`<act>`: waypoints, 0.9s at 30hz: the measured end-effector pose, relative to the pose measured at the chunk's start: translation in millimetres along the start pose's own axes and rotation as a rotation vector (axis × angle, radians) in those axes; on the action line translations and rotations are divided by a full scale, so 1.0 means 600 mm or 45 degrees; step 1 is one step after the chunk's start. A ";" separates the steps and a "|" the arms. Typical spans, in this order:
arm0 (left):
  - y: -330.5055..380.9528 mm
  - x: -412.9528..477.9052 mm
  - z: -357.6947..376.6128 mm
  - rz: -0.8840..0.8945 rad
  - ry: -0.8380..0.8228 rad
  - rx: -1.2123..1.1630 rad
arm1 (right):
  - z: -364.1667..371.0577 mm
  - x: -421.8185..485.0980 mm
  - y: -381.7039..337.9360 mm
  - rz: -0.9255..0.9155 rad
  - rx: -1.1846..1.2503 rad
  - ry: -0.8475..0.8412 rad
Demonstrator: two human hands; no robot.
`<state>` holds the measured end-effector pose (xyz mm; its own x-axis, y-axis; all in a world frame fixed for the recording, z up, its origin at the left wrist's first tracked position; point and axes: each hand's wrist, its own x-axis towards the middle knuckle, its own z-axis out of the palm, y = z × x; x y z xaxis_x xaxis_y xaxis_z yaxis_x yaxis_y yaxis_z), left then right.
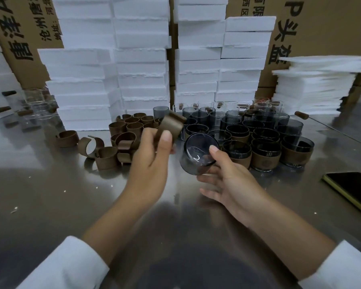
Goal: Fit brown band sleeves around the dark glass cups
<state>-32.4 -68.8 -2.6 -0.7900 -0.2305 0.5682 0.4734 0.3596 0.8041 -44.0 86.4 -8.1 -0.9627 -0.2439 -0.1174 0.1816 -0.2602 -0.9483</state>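
We hold one brown band sleeve (pixel 171 126) in the left grip (pixel 152 155), pinched between thumb and fingers and raised above the middle of the desk (pixel 50 195). Just beside it, to its right, the right grip (pixel 227 178) grasps one dark glass cup (pixel 200 155), tilted, thumb on its rim and fingers under it. Sleeve and cup are close but apart.

Towards the far edge, left of middle, lie the loose sleeves (pixel 125 130): more than a dozen, too overlapped for a sure count. Right of them stands the cluster of dark cups (pixel 258 126), over twenty. The three in the nearest row (pixel 266 155) plainly wear sleeves. At the right edge lies one phone (pixel 354 188). White foam boxes (pixel 113 59) are stacked along the far edge.
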 end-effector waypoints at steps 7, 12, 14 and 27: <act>0.017 -0.014 0.006 -0.008 -0.238 -0.174 | 0.001 0.002 0.001 -0.012 0.121 -0.104; 0.031 -0.019 0.011 -0.010 -0.199 -0.317 | 0.003 0.002 -0.002 0.017 0.209 -0.127; 0.033 -0.019 0.012 0.004 -0.175 -0.333 | 0.006 -0.001 -0.004 0.023 0.259 -0.151; 0.037 -0.024 0.015 0.021 -0.238 -0.341 | 0.011 -0.011 -0.014 -0.055 0.492 -0.312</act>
<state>-14.1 -49.4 5.8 -0.8274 -0.0474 0.5596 0.5530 0.1057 0.8265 -37.9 83.9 2.4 -0.9034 -0.4272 0.0369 0.2490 -0.5929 -0.7658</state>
